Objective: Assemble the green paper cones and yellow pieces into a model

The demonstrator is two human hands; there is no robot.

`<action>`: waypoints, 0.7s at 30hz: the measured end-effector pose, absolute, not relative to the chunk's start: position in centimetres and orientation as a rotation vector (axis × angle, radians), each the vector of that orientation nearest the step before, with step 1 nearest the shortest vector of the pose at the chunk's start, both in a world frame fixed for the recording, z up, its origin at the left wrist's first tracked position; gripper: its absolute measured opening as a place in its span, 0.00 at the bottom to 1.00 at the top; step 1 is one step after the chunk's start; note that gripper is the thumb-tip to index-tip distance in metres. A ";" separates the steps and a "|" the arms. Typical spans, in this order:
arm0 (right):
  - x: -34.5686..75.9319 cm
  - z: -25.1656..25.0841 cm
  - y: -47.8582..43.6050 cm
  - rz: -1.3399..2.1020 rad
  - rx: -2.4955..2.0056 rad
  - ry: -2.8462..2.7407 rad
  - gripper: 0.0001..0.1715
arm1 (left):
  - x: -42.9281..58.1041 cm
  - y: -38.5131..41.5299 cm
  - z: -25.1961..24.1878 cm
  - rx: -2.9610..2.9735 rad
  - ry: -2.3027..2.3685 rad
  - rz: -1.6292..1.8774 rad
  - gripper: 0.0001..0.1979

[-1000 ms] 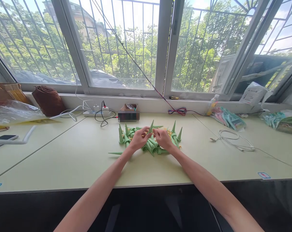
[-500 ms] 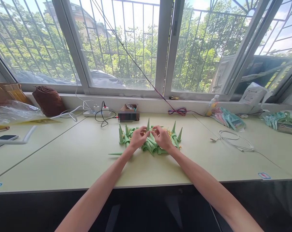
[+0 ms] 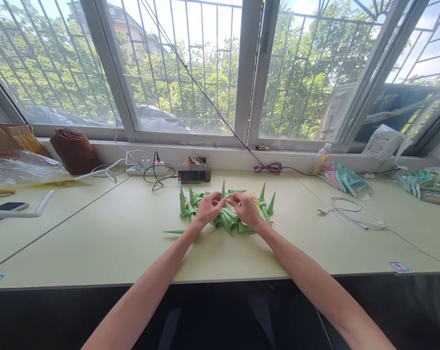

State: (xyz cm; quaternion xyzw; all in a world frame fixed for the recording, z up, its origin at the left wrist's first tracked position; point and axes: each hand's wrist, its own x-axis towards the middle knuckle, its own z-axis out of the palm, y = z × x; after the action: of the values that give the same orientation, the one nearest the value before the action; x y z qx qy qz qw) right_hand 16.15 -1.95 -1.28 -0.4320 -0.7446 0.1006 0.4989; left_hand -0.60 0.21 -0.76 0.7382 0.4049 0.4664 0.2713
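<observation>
Over a pile of green plastic cones and tubes (image 3: 225,221), my left hand (image 3: 207,208) is closed around a light green pointed plastic cone (image 3: 223,188), tip up. Close beside it on the right, my right hand (image 3: 244,206) has its fingers pinched together near the cone; what they hold is too small to make out. Small yellow pieces (image 3: 256,200) lie among the green parts, partly hidden by my hands. More green cones (image 3: 262,191) stand upright at the pile's right and left ends. One loose green spike (image 3: 174,232) lies left of my forearm.
Behind the pile are a small cardboard box (image 3: 196,163) and a power strip (image 3: 147,169). To the right lie a coiled white cable (image 3: 354,211) and bagged teal and pink items (image 3: 345,180). A phone (image 3: 10,206) rests at far left, near a brown bundle (image 3: 75,151).
Both hands stay almost in place, with only slight finger movement at the cone. The camera view has shifted a little.
</observation>
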 end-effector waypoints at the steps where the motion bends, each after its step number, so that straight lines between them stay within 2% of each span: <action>1: 16.2 -1.3 -1.9 0.239 -1.040 -1.804 0.07 | -0.6 0.2 -0.8 1.989 1.087 1.257 0.17; 12: 16.2 -1.2 -2.2 0.202 -1.079 -1.873 0.18 | -0.7 -0.4 -0.2 2.004 0.964 1.217 0.15; 21: 16.1 -1.4 -2.1 0.243 -1.139 -1.902 0.22 | -0.7 -0.8 0.0 1.950 0.888 1.171 0.16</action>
State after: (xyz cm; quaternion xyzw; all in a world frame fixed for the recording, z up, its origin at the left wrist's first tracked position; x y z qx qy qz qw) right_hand 16.13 -2.15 -1.44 -0.4585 -0.7658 0.0978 0.4402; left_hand -0.66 -0.82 -0.02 0.7501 0.3416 0.4507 0.3428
